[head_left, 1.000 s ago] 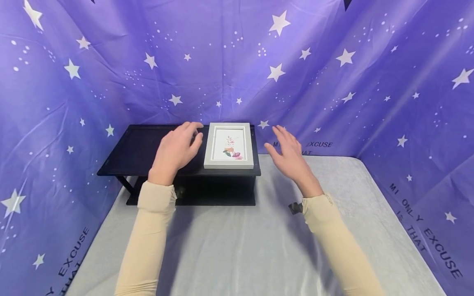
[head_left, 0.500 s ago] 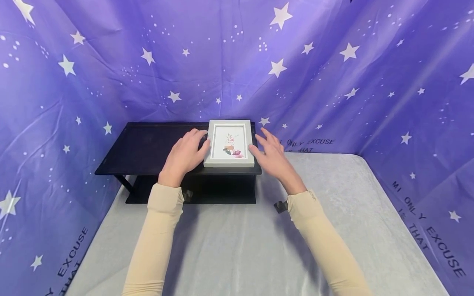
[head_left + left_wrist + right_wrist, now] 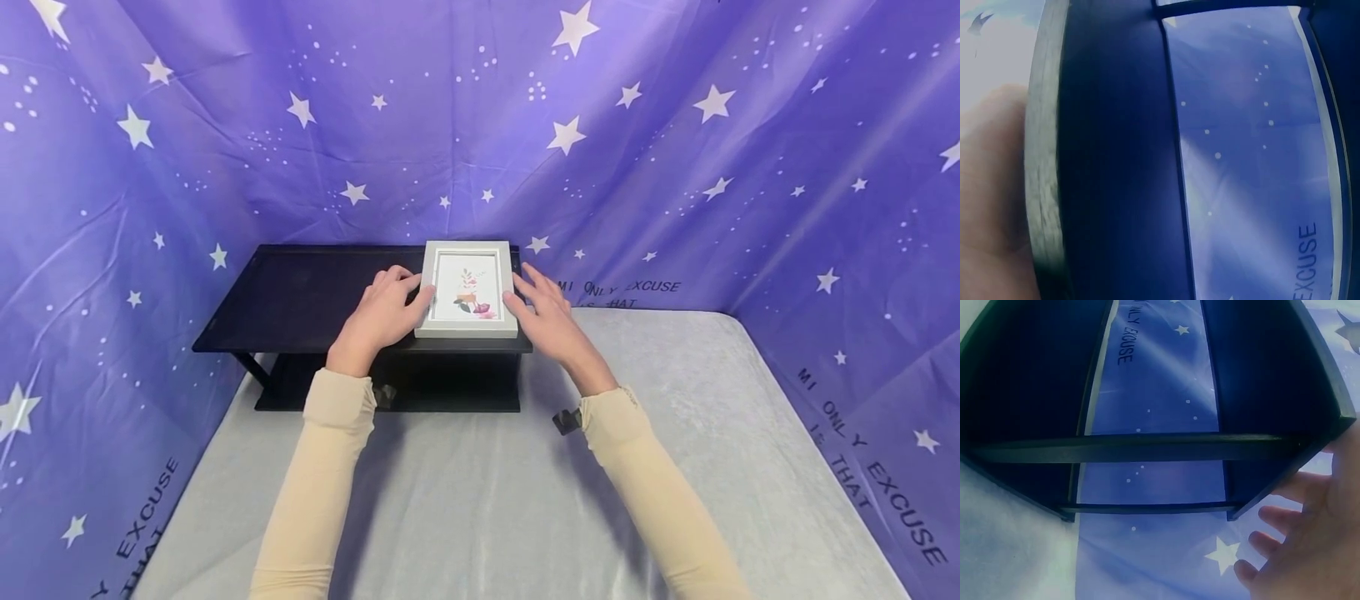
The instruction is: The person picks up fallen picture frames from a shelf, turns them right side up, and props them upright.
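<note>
A photo frame (image 3: 471, 287) with a pale grey border and a flower print lies flat on the right end of a black two-tier shelf (image 3: 292, 300). My left hand (image 3: 381, 315) is at its left side, the thumb on the border and the other fingers beside the edge. On the opposite side my right hand (image 3: 551, 321) has its thumb at the right border. In the right wrist view the right hand (image 3: 1304, 531) shows spread fingers next to the shelf end. The left hand (image 3: 994, 181) is blurred in the left wrist view, and its fingertips are hidden there.
The shelf stands on a grey cloth-covered table (image 3: 480, 500), left of its middle and close to the back. Purple curtain (image 3: 450, 125) with white stars hangs behind and on both sides. The shelf's lower tier (image 3: 450, 387) is in shadow.
Both hands have moved inward from beside the photo frame to its left and right edges. The frame stays in the same place on the shelf.
</note>
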{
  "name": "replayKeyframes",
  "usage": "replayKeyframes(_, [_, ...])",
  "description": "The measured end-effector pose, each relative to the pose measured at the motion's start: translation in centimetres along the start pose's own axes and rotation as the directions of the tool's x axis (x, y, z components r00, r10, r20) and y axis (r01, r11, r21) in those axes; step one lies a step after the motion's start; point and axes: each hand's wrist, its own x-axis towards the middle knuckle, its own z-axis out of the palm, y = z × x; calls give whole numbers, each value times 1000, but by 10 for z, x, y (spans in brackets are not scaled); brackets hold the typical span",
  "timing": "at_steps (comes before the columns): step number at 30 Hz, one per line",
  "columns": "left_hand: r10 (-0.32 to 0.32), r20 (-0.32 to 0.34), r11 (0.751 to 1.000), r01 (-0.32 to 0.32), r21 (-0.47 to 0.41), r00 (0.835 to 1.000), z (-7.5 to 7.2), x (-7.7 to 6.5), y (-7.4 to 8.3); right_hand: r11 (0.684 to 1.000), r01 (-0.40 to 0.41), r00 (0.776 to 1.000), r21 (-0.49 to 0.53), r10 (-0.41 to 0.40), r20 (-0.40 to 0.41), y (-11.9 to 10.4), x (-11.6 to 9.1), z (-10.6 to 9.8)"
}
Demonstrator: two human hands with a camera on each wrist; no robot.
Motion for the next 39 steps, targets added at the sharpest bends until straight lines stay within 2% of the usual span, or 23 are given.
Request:
replayKeyframes(7, [-10,53,999,13,-52,999,-1,1,-4,1000,14,1000,-15,-14,0,2,0,2])
replayKeyframes(14, [-8,41,992,13,-124,999,1,3,-9,999,37,998,-23,-39,-52,3,-2,4])
replayKeyframes(18, [24,54,987,-15,-158,998,-2,3,-11,998,45,995,-36,-48,-93,1,-3,4])
replayKeyframes(21, [58,40,980,-50,-194,997,-4,3,-11,999,46,992,-6,-46,-114,-1,-4,3])
replayKeyframes(26, [108,-75,948,-126,-291,991,-4,4,-9,991,82,978,109,-59,-201,-8,-5,-1])
replayKeyframes(30, [124,-204,906,-195,-377,971,-4,5,0,969,152,953,197,-91,-288,-14,-6,-5])
replayKeyframes(35, [153,-331,874,-284,-394,931,-8,4,9,915,254,920,313,-130,-369,-20,-7,-7])
replayKeyframes(37, [169,-358,871,-309,-383,918,-10,3,12,886,294,910,359,-145,-388,-21,-6,-8])
replayKeyframes(39, [178,-367,868,-321,-379,913,-12,1,15,863,317,905,392,-151,-399,-22,-6,-8])
